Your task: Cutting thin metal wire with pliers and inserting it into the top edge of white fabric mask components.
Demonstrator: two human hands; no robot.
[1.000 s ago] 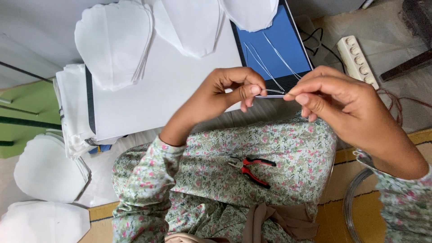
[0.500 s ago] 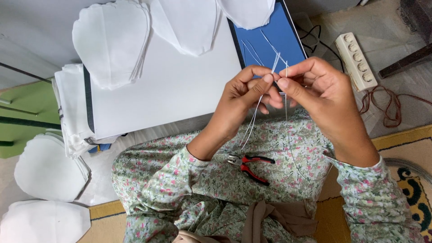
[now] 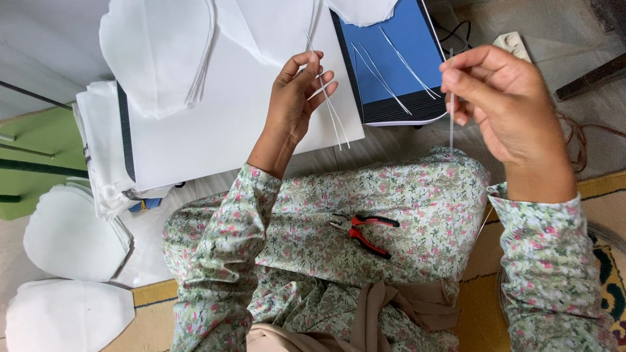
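Head view, looking down at our lap: nearest us, a pair of red-handled pliers (image 3: 362, 232) lies on the floral green fabric (image 3: 417, 202) over our knees, untouched by either hand. Just beyond, our right hand (image 3: 505, 111) pinches a single thin white wire strip (image 3: 450, 120) between thumb and forefinger, holding it upright so it hangs straight down toward our knee. To the left, our left hand (image 3: 297, 98) has its fingers pressed around a few more thin white strips (image 3: 329, 107), which slant down across the large white sheet (image 3: 215, 124). The two hands are well apart. Farther off, loose white strips (image 3: 385, 68) rest on a flat blue board (image 3: 391, 52). Stacks of white rounded fabric pieces (image 3: 156, 52) lie at the far left, with more stacks (image 3: 72, 234) at the near left.
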